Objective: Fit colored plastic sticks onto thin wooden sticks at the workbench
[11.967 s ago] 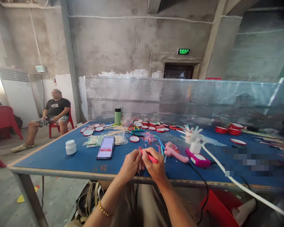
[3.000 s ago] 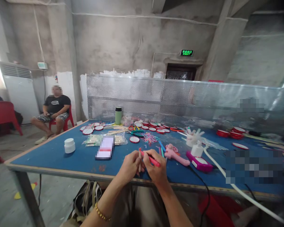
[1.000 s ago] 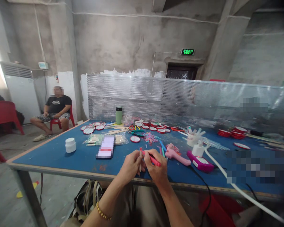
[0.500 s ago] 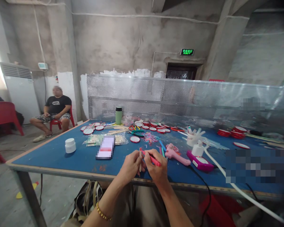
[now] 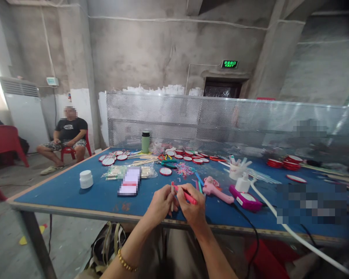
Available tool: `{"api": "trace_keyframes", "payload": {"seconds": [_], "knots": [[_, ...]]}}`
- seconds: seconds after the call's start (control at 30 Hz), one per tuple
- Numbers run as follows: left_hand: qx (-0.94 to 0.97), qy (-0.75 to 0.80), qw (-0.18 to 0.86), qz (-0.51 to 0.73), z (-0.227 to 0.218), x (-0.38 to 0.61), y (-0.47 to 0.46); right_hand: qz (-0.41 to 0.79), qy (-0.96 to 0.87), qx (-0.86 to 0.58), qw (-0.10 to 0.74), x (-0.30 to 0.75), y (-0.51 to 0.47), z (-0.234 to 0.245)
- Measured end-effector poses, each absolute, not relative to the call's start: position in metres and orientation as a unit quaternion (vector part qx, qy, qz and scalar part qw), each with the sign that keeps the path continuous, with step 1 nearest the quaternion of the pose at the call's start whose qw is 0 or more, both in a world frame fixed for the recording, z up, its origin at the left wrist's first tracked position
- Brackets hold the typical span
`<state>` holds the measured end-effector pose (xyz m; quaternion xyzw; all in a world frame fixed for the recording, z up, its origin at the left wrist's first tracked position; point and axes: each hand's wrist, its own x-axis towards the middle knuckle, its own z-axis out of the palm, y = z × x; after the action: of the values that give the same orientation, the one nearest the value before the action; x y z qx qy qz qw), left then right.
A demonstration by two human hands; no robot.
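My left hand [image 5: 160,203] pinches a thin wooden stick [image 5: 172,195] upright near the table's front edge; its top end is red. My right hand [image 5: 194,209] grips a red-pink marker pen [image 5: 190,198], its tip pointing left at the upper part of the stick. Whether the tip touches the wood is too small to tell. Just right of my hands lies a pink glue gun [image 5: 219,191]. A round white disc with a red rim [image 5: 165,171] rests beyond my left hand, close to a pile of small colourful pieces [image 5: 186,169].
A phone [image 5: 129,181] overlaps a bag of sticks [image 5: 148,170]. A white jar [image 5: 86,179] stands on the left. To the right are a purple device [image 5: 247,198], a white bottle [image 5: 243,183] and a white cable [image 5: 296,236]. A mesh panel [image 5: 168,116] borders the back. A seated person [image 5: 71,131] is far left.
Almost nothing differs. Both hands keep their hold on the stick and the marker pen, with at most a tiny shift of the fingers.
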<state>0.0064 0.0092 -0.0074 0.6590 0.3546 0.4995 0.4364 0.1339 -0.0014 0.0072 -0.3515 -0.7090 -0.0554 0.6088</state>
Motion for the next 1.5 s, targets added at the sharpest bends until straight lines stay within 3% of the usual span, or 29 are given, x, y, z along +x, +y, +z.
{"api": "trace_keyframes", "payload": {"seconds": [1.5], "knots": [[0.657, 0.347, 0.441, 0.504, -0.0079, 0.0068, 0.0095, -0.075, -0.699, -0.354, 0.617, 0.1341, 0.0004, 0.0062]]}}
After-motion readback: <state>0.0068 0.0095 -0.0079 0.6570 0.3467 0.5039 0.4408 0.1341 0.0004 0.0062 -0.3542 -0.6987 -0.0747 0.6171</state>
